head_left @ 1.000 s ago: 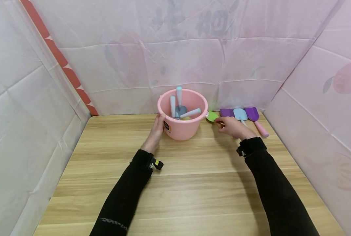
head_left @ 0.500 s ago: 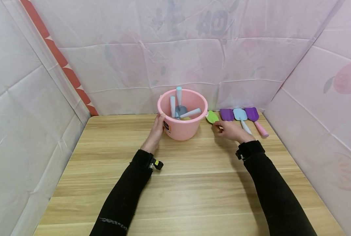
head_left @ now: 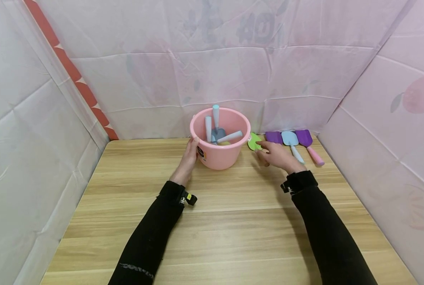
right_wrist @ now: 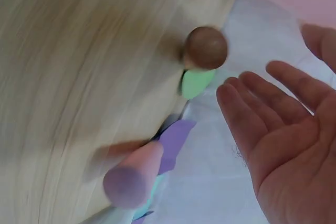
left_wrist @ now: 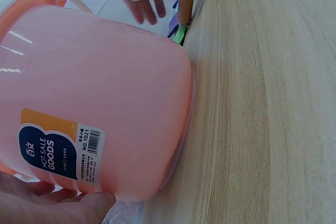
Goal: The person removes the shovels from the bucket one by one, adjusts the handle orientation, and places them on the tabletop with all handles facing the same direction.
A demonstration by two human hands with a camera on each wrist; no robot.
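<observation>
A: What was seen at the left of the light wooden table?

B: The round pink plastic bucket was steadied by the left hand, whose fingers were laid flat against its labelled wall. Several small shovels with pale blue and grey handles were stood inside it.

A: And just right of the bucket?

B: The small green-bladed toy shovel with a brown wooden handle was lain on the table, its blade almost touching the bucket's side. Its long axis was run from the blade, beside the bucket, back under the right hand.

A: How was that hand held?

B: Its fingers were spread and relaxed, with nothing gripped; in the right wrist view the handle's round end was seen just beyond the fingertips, apart from them. The right hand was much the nearer of the two.

A: Further right?

B: A purple blade, a light blue shovel and a purple shovel with a pink handle were laid side by side against the pink cloth backdrop.
</observation>
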